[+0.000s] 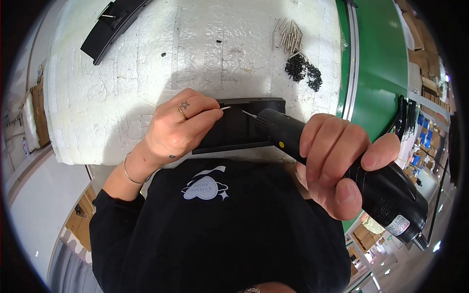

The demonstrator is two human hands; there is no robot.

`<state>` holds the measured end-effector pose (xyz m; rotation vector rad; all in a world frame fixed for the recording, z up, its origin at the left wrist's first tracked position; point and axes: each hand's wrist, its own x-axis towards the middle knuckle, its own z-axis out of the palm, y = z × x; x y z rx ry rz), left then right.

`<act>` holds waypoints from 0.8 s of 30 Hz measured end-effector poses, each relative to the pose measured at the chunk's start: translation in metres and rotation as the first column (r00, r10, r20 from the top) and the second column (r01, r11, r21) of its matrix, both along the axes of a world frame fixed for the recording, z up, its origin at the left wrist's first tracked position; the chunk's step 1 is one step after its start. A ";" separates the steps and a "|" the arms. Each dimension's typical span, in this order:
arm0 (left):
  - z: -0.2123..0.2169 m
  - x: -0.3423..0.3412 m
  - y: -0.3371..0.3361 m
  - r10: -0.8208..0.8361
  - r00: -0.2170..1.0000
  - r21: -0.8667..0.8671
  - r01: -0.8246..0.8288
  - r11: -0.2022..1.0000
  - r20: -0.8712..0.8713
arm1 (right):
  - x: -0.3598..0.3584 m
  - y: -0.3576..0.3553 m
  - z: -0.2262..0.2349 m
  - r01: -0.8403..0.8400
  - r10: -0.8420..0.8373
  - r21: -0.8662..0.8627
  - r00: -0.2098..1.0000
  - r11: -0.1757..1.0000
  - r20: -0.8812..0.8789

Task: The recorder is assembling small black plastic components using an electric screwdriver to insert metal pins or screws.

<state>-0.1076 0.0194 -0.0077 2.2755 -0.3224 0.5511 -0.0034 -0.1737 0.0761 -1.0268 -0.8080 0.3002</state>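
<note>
Left fingers (207, 116) pinching a slim silver pin (226, 108) above the black housing (228, 131), which is lying on the white surface (122, 80); right fingers (337, 146) curling around a power screwdriver (286, 132); piled pins (292, 39) and screws (295, 68) waiting, so fastening is probably progressing with plenty remaining

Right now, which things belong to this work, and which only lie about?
Likely belonging:
- black cylindrical electric screwdriver, right hand
- thin silver pin, left hand
- black rectangular raised-edge part
- heaped silver pins
- small black screw-like pieces

Apparently lying about:
- brown cardboard boxes
- two stray black bits
</note>
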 end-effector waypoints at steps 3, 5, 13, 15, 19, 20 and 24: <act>-0.001 -0.002 0.000 0.001 1.000 -0.002 -0.001 1.000 0.012 | -0.001 0.003 0.001 -0.020 0.020 -0.008 1.000 1.000 0.005; -0.002 0.000 -0.001 -0.005 1.000 -0.014 0.005 1.000 0.003 | 0.000 0.005 -0.001 -0.025 0.025 -0.011 1.000 1.000 0.012; -0.007 0.000 -0.002 -0.009 0.999 -0.057 0.011 0.998 0.038 | 0.003 0.014 -0.011 -0.072 0.072 -0.006 0.995 0.997 0.063; -0.008 -0.002 -0.002 -0.005 0.999 -0.053 0.008 0.999 0.049 | 0.002 0.016 -0.012 -0.073 0.076 -0.042 0.995 0.996 0.069; -0.011 -0.002 -0.002 -0.054 0.997 -0.052 0.057 0.997 0.058 | -0.002 0.022 -0.009 -0.029 0.032 -0.061 0.998 0.998 0.053; -0.013 -0.001 -0.003 -0.073 0.993 -0.036 0.077 0.996 0.096 | 0.003 0.024 -0.009 -0.109 0.116 -0.062 0.985 0.992 0.127; -0.013 -0.006 -0.011 -0.080 0.991 -0.072 0.088 0.994 0.106 | 0.006 0.032 -0.006 -0.220 0.244 -0.121 0.937 0.968 0.249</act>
